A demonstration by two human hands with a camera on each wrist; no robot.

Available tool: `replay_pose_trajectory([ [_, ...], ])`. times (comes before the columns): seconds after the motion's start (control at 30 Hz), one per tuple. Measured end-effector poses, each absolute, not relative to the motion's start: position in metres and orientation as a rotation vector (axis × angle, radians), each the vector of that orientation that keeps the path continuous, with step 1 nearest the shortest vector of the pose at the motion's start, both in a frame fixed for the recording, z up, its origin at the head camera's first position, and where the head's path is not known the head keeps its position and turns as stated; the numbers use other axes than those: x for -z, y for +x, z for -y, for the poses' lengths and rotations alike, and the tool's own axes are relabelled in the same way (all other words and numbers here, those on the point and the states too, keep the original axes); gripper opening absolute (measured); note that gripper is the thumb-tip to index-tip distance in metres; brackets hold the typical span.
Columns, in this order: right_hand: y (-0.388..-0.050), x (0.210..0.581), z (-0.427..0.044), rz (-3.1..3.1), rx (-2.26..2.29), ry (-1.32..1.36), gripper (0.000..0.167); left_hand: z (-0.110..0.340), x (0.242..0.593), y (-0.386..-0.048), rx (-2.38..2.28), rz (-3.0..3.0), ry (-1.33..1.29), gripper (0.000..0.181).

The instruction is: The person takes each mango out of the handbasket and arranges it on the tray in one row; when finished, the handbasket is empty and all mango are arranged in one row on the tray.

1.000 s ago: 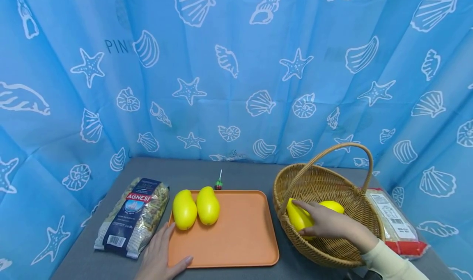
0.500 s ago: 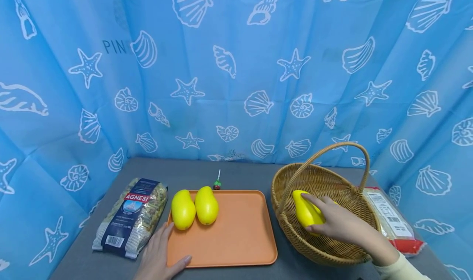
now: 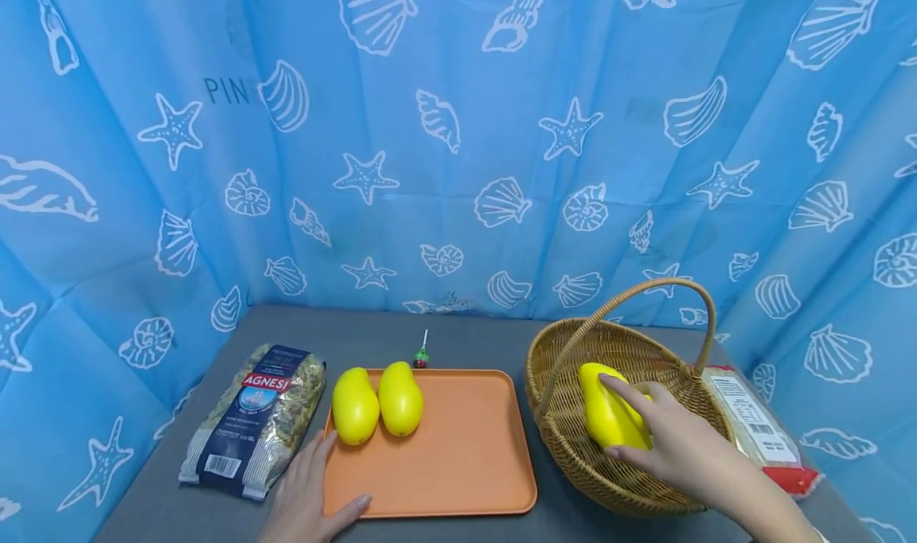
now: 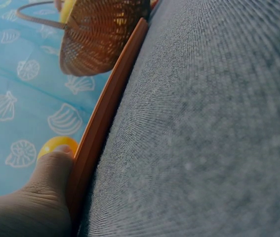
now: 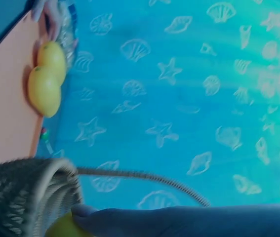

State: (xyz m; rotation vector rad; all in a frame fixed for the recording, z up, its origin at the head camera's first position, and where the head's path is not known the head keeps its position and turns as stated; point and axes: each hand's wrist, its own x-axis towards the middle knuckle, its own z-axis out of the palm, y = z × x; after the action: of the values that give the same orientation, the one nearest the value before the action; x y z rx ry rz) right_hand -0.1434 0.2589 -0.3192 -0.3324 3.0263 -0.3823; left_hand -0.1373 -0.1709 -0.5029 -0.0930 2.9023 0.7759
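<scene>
A yellow mango is gripped by my right hand over the inside of the wicker basket, fingers on top and thumb on the near side. The right wrist view shows only part of this mango at the basket's mouth. Whether another mango lies behind the hand is hidden. My left hand rests against the left side of the orange tray, its thumb by the front rim and its fingers spread. Two yellow mangoes, one on the left and one beside it, lie touching at the tray's back left.
An AGNESI packet lies left of the tray. Behind the tray is a small lollipop with a white stick. A clear and red packet lies right of the basket. A blue shell-print curtain hangs behind the grey table.
My right hand has drawn the gripped mango rightward, away from the basket's left wall. The second mango in the basket has gone out of sight behind the hand. My left hand stays put.
</scene>
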Motion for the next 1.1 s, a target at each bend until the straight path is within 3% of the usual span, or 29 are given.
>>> replay_pose_trajectory([
  [0.6, -0.094, 0.302, -0.241, -3.149, 0.435, -0.5, 0.083, 0.17, 0.502, -0.138, -0.765, -2.896, -0.105, 0.12],
  [1.1, -0.1, 0.319, -0.189, -2.991, 0.655, -0.797, 0.077, 0.174, 0.504, -0.139, -0.804, -2.899, -0.083, 0.118],
])
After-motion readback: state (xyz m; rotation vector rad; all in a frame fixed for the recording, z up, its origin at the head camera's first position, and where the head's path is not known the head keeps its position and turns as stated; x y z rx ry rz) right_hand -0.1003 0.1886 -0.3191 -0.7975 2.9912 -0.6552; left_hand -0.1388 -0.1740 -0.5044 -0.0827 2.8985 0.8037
